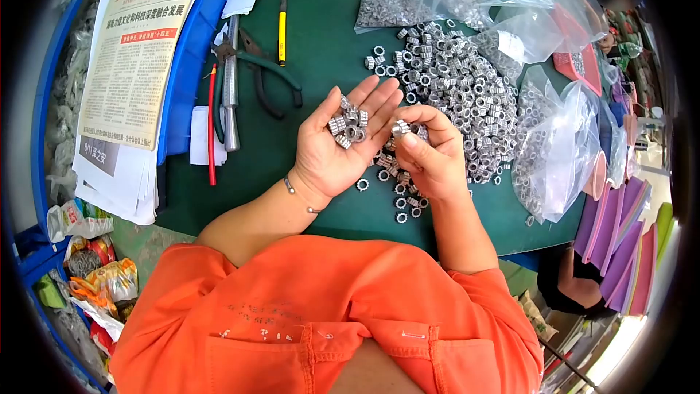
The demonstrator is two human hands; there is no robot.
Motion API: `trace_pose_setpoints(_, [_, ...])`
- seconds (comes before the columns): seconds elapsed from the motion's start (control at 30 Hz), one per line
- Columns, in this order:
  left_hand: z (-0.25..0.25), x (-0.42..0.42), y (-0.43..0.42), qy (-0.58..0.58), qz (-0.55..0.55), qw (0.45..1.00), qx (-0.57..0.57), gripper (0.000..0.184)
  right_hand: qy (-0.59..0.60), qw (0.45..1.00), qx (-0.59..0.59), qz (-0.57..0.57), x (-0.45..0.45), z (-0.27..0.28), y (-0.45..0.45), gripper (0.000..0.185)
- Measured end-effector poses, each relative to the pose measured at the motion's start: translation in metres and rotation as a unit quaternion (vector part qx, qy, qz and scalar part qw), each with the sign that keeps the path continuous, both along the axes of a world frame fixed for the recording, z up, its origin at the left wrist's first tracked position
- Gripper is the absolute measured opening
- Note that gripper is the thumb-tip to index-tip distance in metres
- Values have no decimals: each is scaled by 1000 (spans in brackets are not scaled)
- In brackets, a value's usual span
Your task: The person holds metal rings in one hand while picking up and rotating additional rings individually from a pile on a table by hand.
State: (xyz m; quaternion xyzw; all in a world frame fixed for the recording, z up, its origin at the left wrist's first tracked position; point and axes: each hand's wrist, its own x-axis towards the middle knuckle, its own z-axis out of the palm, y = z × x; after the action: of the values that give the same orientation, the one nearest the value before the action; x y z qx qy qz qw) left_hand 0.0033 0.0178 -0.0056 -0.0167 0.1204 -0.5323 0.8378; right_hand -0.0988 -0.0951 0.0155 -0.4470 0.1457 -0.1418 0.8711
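Palm up, my left hand (332, 153) carries a small heap of toothed metal rings (348, 125) in its palm, with its fingers stretched out. Close beside it, my right hand (436, 157) pinches a metal ring (400, 128) between thumb and fingers. Another ring or two show against the right fingers, partly hidden. A big pile of loose metal rings (474, 102) lies on the green tabletop (292, 146) just behind and to the right of my right hand. More rings lie scattered under and in front of both hands.
Pliers (266, 62), a yellow marker (282, 29), a metal rod (230, 95) and a red pen (212, 128) lie left. A newspaper (142, 51) rests on a blue bin (191, 58). Plastic bags of rings (394, 4) and a pink basket (576, 62) stand right. Another person's arm shows top right.
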Motion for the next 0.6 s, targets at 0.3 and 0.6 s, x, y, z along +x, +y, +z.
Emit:
trace_pose_setpoints(0.3, [0, -2, 0, -18, -4, 1000, 9, 47, 106, 931, -349, -26, 12, 4, -4, 15])
trace_pose_setpoints(0.6, [1, -3, -1, -23, 1, 999, 35, 45, 107, 948, -298, -7, 16, 6, 4, 15])
